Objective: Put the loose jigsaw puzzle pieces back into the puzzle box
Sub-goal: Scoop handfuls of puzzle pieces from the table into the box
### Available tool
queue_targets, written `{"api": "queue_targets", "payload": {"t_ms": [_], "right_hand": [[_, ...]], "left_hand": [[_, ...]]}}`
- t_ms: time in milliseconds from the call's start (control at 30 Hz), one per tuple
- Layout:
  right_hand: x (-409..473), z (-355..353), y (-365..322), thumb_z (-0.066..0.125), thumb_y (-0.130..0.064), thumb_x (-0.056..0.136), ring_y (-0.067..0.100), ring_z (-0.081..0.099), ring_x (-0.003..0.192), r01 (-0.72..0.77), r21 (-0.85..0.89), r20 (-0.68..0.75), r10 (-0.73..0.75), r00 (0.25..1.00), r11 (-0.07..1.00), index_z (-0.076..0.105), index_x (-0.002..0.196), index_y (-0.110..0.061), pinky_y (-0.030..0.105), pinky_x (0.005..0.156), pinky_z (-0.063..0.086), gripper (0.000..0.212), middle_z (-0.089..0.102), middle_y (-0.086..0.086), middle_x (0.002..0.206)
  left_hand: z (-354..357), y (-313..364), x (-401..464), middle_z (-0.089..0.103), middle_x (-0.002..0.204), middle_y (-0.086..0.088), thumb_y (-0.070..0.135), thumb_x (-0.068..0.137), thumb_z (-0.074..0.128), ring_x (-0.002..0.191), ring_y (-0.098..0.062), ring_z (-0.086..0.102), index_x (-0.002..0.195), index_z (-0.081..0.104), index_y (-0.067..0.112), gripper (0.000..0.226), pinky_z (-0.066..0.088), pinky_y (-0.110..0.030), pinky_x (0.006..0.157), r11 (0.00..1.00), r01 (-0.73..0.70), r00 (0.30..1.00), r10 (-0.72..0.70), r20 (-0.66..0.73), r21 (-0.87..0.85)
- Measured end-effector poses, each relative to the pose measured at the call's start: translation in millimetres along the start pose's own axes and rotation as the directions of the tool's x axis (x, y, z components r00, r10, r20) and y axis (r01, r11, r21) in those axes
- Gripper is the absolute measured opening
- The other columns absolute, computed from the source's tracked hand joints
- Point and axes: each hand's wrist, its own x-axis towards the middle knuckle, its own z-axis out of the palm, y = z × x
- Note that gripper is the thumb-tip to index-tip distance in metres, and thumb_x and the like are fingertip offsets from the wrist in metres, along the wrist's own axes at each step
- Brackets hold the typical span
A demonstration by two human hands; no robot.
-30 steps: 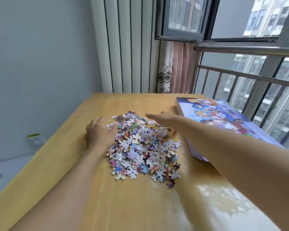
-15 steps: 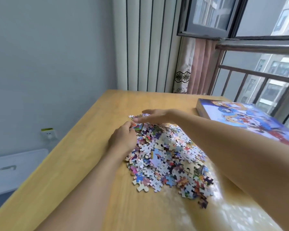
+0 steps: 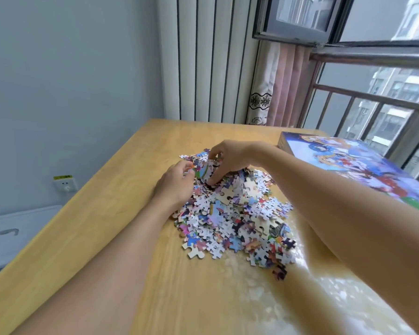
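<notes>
A heap of loose jigsaw puzzle pieces (image 3: 237, 216) lies in the middle of the wooden table (image 3: 102, 228). The puzzle box (image 3: 353, 165), blue with cartoon art on its closed lid, sits at the table's right side by the window. My left hand (image 3: 176, 184) rests at the heap's far left edge, fingers curled into the pieces. My right hand (image 3: 230, 160) reaches across from the right and curls over the heap's far end, gathering a clump of pieces between both hands. My fingertips are partly hidden among the pieces.
A wall runs along the left with a socket (image 3: 65, 184) and a white bin (image 3: 7, 238) below table level. Vertical blinds, a pink curtain (image 3: 283, 85) and a window railing (image 3: 377, 105) stand behind and to the right of the table.
Both hands have closed in on the far end of the heap: the right hand swept from the box side over to the left, and its fingers have curled down onto the pieces. The view shifted left.
</notes>
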Motion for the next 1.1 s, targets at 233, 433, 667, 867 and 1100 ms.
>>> {"api": "queue_targets", "payload": {"t_ms": [233,433,667,867,1100], "right_hand": [[-19.9,-5.6,23.0,0.094,-0.034,0.064,0.013,0.059,0.085,0.042,0.355,-0.314,0.077,0.946,0.934,0.072,0.114,-0.014,0.021,0.061,0.045,0.058,0.063,-0.003,0.098],[-40.8,-6.8,29.8,0.084,-0.020,0.080,0.022,0.071,0.087,0.095,0.769,-0.332,0.267,0.905,0.632,0.070,0.109,-0.010,0.027,0.057,0.058,0.034,0.071,0.007,0.098],[-48.0,25.8,32.1,0.077,-0.015,0.088,0.018,0.068,0.083,0.061,0.691,-0.353,0.263,0.898,0.720,0.072,0.105,-0.010,0.025,0.062,0.053,0.018,0.073,0.007,0.100],[-69.2,15.3,21.2,0.071,-0.049,0.089,0.022,0.060,0.119,0.073,0.258,-0.326,0.016,0.945,0.963,0.057,0.139,-0.016,0.032,0.095,0.050,0.061,0.060,0.005,0.138],[-71.9,19.0,17.5,0.084,-0.062,0.067,0.024,0.043,0.139,-0.162,0.059,0.013,0.161,0.987,0.985,0.031,0.157,-0.028,0.037,0.109,0.039,0.110,0.038,-0.003,0.159]], "left_hand": [[4.2,4.7,-0.7,0.054,0.139,-0.003,0.030,0.104,0.045,0.121,-0.025,0.055,0.132,0.059,0.023,0.032,0.042,-0.031,0.094,0.992,-0.045,0.993,0.031,-0.115,-0.119],[-1.7,21.4,-10.3,0.062,0.125,0.002,0.033,0.100,0.052,0.121,-0.017,0.053,0.122,0.064,0.018,0.029,0.040,-0.029,0.099,0.947,-0.322,0.877,0.301,-0.374,0.007],[16.6,30.9,-25.9,0.057,0.133,0.003,0.035,0.099,0.055,0.125,-0.013,0.049,0.131,0.059,0.019,0.036,0.040,-0.030,0.105,0.899,-0.433,0.886,0.438,-0.153,0.067],[17.2,27.1,-20.0,0.061,0.129,0.002,0.022,0.099,0.055,0.119,-0.016,0.054,0.127,0.063,0.018,0.029,0.042,-0.029,0.099,0.936,-0.346,0.932,0.350,-0.092,0.060],[15.3,27.2,-20.4,0.064,0.123,0.001,0.017,0.102,0.048,0.114,-0.016,0.057,0.121,0.066,0.018,0.026,0.045,-0.031,0.096,0.945,-0.327,0.940,0.325,-0.107,-0.002]]}}
